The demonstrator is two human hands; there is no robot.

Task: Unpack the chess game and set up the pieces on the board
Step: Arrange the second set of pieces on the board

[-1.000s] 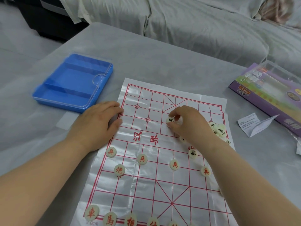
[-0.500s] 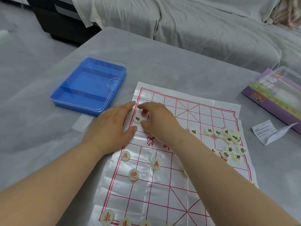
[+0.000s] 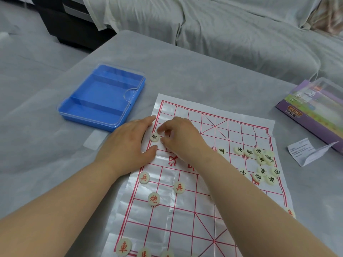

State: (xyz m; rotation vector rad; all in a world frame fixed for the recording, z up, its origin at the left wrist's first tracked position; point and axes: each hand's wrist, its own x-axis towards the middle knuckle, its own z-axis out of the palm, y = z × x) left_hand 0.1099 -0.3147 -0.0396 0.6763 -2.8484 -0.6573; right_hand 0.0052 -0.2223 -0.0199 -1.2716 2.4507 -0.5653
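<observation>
A thin paper chess board (image 3: pixel 204 210) with red lines lies on the grey table. My left hand (image 3: pixel 128 143) rests flat on the board's left edge, fingers straight. My right hand (image 3: pixel 183 138) pinches a cream disc with a black character (image 3: pixel 154 136) between thumb and fingertips, low over the board's leftmost line on the far half. A loose cluster of black-character discs (image 3: pixel 259 160) lies at the right edge. Red-character discs stand on the near half: a soldier (image 3: pixel 144 177), another soldier (image 3: pixel 179 187), a cannon (image 3: pixel 153 199) and a chariot (image 3: pixel 123 246).
A blue compartment tray (image 3: pixel 100 97) under a clear lid sits left of the board. A purple game box (image 3: pixel 315 112) and a folded paper slip (image 3: pixel 304 153) lie at the right. A sheet-covered sofa (image 3: pixel 222 34) stands behind the table.
My right hand carried the black-character disc from the board's middle to its left edge, beside my left hand. My left hand stayed on the board's edge.
</observation>
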